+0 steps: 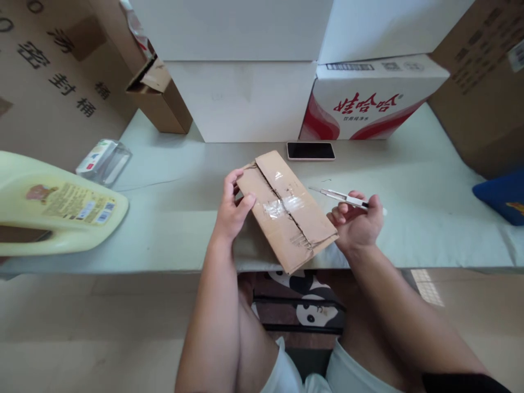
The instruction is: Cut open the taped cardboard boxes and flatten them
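A small cardboard box (268, 210) is tilted over the front edge of the table, with pieces of clear tape across its cut, ragged seam. My left hand (234, 206) grips its upper left edge, thumb on top and fingers partly hidden behind. In my right hand (360, 221) is a white utility knife (346, 197), its blade extended and pointing left above the table. The fingers of that hand are wrapped round the handle near the box's right corner. The blade is apart from the box.
A phone (311, 151) lies behind the box, before stacked white cartons (241, 101) and a red-and-white carton (372, 109). At left are a pale yellow jug (82, 188), a clear plastic container (104, 162) and an open brown box (166, 106). A blue object (501, 196) stands far right.
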`<state>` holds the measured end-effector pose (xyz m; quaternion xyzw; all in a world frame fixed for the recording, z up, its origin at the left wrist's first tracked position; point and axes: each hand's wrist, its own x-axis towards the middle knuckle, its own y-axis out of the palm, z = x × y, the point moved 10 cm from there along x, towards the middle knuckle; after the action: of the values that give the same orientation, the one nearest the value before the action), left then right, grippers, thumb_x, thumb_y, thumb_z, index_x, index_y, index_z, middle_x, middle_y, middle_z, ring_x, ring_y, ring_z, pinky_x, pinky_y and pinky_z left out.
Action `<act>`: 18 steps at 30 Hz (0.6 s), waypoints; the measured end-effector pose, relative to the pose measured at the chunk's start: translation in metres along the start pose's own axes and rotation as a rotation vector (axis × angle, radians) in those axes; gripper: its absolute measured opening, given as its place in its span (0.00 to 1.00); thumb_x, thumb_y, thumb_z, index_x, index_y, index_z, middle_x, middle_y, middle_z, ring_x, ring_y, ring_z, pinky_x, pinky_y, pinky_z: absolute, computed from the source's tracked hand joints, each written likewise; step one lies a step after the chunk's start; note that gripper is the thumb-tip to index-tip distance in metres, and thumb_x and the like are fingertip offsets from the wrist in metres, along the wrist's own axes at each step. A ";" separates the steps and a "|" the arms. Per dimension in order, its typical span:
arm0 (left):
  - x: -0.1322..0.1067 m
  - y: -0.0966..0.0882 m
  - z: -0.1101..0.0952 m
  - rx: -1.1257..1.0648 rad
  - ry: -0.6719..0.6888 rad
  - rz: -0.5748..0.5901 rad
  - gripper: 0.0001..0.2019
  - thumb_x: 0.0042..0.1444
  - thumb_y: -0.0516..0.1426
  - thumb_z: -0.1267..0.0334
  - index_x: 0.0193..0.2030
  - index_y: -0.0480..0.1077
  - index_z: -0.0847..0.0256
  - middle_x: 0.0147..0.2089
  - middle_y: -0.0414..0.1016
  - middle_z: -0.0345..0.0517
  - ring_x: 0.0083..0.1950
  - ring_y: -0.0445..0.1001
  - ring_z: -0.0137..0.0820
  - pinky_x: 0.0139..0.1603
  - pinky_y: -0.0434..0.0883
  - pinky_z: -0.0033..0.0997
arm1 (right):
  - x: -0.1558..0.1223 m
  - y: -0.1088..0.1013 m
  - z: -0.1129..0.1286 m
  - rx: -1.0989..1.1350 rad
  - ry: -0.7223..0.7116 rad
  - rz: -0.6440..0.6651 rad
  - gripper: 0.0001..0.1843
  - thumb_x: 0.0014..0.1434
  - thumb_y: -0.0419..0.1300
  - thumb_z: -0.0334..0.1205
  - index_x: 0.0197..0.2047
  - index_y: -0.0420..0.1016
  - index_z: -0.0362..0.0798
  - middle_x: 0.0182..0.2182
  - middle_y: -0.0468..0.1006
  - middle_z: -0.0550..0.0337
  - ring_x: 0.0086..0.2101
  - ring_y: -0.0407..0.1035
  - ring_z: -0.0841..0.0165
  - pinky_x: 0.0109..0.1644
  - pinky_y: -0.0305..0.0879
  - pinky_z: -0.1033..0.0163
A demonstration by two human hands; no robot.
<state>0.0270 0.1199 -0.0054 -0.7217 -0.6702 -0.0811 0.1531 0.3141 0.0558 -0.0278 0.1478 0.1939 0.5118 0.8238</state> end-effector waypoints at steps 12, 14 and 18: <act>-0.003 0.003 -0.006 0.096 -0.031 -0.088 0.26 0.56 0.60 0.54 0.61 0.62 0.48 0.63 0.66 0.50 0.61 0.68 0.43 0.60 0.69 0.49 | -0.066 0.047 0.085 -0.311 -0.547 0.179 0.06 0.61 0.58 0.44 0.36 0.73 0.53 0.20 0.71 0.67 0.18 0.66 0.72 0.19 0.60 0.66; -0.004 0.004 -0.009 0.130 -0.015 -0.111 0.25 0.56 0.59 0.55 0.61 0.62 0.50 0.63 0.66 0.50 0.63 0.66 0.44 0.64 0.65 0.52 | -0.084 0.064 0.089 -0.495 -0.621 0.265 0.07 0.63 0.58 0.42 0.40 0.76 0.52 0.22 0.74 0.65 0.21 0.69 0.71 0.22 0.66 0.64; -0.004 0.007 -0.009 0.140 -0.027 -0.091 0.25 0.57 0.57 0.57 0.61 0.60 0.50 0.63 0.65 0.51 0.64 0.65 0.44 0.61 0.67 0.50 | -0.094 0.083 0.077 -0.797 -0.632 0.373 0.09 0.65 0.57 0.40 0.42 0.78 0.51 0.23 0.77 0.65 0.21 0.70 0.72 0.25 0.68 0.64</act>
<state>0.0345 0.1128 0.0007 -0.6790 -0.7084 -0.0309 0.1903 0.2472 0.0034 0.0925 0.0027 -0.3021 0.6137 0.7294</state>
